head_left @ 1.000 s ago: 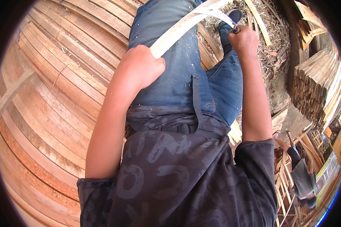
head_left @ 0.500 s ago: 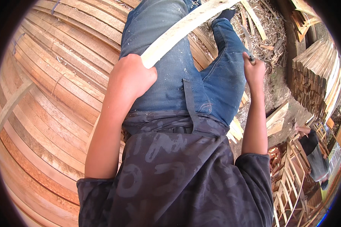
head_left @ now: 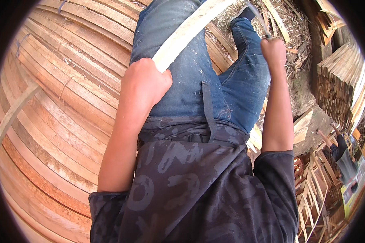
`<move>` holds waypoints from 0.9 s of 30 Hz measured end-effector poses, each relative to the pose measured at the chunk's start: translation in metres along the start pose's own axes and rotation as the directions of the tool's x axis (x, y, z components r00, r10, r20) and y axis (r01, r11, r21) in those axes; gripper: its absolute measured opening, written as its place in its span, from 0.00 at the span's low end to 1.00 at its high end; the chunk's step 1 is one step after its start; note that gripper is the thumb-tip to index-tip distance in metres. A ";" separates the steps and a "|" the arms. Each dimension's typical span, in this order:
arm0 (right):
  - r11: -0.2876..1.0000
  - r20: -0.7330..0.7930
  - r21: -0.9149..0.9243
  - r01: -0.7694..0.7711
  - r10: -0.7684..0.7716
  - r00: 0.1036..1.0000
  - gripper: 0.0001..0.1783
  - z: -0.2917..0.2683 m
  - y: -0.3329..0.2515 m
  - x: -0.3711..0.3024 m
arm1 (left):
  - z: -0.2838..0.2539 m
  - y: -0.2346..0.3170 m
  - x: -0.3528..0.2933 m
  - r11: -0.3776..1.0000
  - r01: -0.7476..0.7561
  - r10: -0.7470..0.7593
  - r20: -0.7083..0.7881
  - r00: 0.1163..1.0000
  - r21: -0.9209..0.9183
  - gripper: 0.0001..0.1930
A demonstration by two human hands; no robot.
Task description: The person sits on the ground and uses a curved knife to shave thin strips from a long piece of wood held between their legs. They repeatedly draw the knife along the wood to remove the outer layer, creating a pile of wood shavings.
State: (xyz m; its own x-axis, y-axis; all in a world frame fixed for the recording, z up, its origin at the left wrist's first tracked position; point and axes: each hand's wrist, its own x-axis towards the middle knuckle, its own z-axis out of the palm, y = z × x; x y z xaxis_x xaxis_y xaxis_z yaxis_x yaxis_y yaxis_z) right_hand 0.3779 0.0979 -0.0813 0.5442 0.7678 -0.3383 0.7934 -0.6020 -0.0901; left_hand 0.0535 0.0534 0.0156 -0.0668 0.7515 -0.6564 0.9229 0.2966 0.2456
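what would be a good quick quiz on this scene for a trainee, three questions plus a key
1. Which hand holds the knife?

2. True or false: the left hand is empty.

3. What is scattered on the ground around the dark shoe?
a) broken glass
b) wood shavings
c) green leaves

Key:
1. The right hand.
2. False: the left hand grips a pale strip of wood.
3. b
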 end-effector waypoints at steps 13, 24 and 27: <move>0.902 -0.096 -0.006 0.431 -0.429 0.898 0.11 0.006 -0.043 -0.084 | -0.008 0.003 0.004 0.999 0.014 -0.016 0.085 0.996 0.030 0.16; 0.918 -0.190 -0.041 0.394 -0.395 0.899 0.11 0.022 -0.047 -0.053 | -0.009 0.011 0.003 1.000 0.021 -0.021 0.048 0.999 0.017 0.18; 0.937 -0.117 -0.021 0.349 -0.348 0.930 0.11 0.010 -0.050 -0.071 | -0.009 0.008 0.004 0.999 0.026 -0.028 0.060 0.998 0.023 0.18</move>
State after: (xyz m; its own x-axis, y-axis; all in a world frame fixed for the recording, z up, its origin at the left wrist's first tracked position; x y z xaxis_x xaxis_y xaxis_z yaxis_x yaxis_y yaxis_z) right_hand 0.2970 0.0709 -0.0623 0.2615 0.9495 -0.1734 0.9388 -0.2920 -0.1829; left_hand 0.0572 0.0641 0.0214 -0.0692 0.7060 -0.7048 0.9293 0.3026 0.2119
